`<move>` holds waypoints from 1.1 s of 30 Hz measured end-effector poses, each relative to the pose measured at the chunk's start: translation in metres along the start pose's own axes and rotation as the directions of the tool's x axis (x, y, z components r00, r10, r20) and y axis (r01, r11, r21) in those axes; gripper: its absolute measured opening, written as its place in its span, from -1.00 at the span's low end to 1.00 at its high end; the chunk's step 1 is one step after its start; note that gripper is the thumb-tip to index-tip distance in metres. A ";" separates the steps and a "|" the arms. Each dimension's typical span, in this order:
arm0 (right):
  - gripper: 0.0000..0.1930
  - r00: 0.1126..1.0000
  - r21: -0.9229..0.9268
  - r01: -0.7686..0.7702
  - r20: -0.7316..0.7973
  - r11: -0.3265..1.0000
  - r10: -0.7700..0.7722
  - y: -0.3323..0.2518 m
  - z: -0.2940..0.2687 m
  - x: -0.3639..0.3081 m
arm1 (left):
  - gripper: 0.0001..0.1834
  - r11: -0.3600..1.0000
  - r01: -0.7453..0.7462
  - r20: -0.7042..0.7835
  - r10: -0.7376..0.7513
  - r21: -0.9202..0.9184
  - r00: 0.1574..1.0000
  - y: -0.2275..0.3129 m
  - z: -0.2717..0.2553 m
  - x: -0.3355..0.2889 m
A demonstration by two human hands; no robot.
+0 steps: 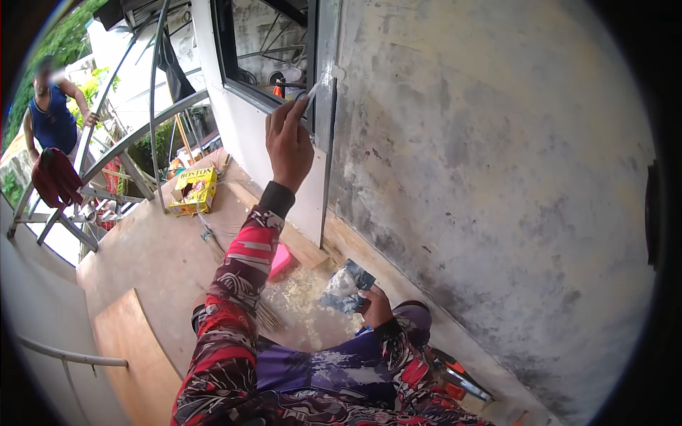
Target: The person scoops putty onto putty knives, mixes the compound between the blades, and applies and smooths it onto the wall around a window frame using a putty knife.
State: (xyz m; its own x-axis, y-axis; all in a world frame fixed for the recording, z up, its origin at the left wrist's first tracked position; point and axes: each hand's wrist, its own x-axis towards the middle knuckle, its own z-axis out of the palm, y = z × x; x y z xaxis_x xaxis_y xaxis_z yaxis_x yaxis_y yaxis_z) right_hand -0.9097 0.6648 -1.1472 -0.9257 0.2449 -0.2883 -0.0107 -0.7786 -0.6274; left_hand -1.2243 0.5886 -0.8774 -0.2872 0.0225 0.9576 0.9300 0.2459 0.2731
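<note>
Patterned sleeves (224, 348) in red, black and white fill the space nearest us, the left one stretched up and away, the right one bent close in. Between them, purple cloth (320, 373) with white smears covers our lap. Just beyond it, our right hand (376, 310) is closed on the edge of a dark flat sheet (362, 273) that bears a lump of white paste (342, 284). Higher up, our left hand (290, 145) has its fingers pinched on a slim pale tool (312, 92); the tip is at the grey metal frame (325, 128) beside the wall (483, 156), though we cannot tell whether the two touch.

Below our hands, pale crumbs (309, 295) lie scattered over the floor (142, 263), near a pink thing (280, 261) half hidden behind our left sleeve. Off to our left is a brown board (135, 348). Farther out, a yellow box (195, 190) with a ragged opening sits close to the curved metal railing (149, 128), where a dark red cloth (57, 177) hangs. Past that we see a person (53, 121) in a blue sleeveless top, one hand at the railing.
</note>
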 end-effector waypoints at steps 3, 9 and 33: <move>-0.67 0.999 0.027 0.013 -0.030 1.000 -0.013 0.002 0.000 -0.003 | -0.60 0.990 -0.096 -0.019 0.094 -0.108 0.995 -0.005 0.000 0.046; -0.66 0.999 -0.047 0.022 -0.031 0.999 -0.023 -0.016 -0.007 -0.009 | -0.56 0.990 0.138 0.033 -0.138 0.001 0.990 0.024 0.026 0.031; -0.69 0.998 -0.013 0.038 -0.047 0.999 -0.039 0.001 0.010 -0.019 | -0.39 0.988 0.144 0.001 -0.144 0.049 0.990 0.068 0.044 0.019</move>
State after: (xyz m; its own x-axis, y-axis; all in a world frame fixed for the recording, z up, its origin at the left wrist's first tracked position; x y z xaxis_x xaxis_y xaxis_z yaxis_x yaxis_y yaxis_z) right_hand -0.8956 0.6540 -1.1350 -0.9058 0.3018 -0.2974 -0.0410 -0.7611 -0.6473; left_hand -1.1771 0.6484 -0.8450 -0.4186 -0.0119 0.9081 0.8665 0.2943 0.4032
